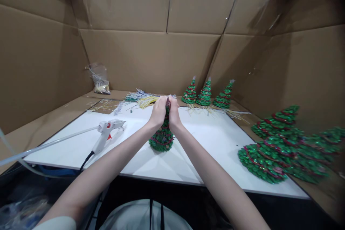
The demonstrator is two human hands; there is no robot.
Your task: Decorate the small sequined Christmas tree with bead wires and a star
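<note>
A small green Christmas tree (161,141) with dark red garland stands upright on the white board (129,161) in front of me. My left hand (158,111) and my right hand (174,113) close around its upper part from either side, palms facing each other. A brownish tip shows between my fingers; most of the upper tree is hidden behind my hands. To the left lies a white hot glue gun (104,136) with a red trigger and a long glue stick in its back. Behind my hands are bundles of white wire stems (138,94) and yellow wire stems (147,102).
Several finished-looking trees stand around: a small tree (205,93) in the back row and larger trees (265,158) at the right edge. A clear plastic bag (99,79) sits back left. Cardboard walls (129,57) enclose three sides. Loose wires (104,105) lie back left.
</note>
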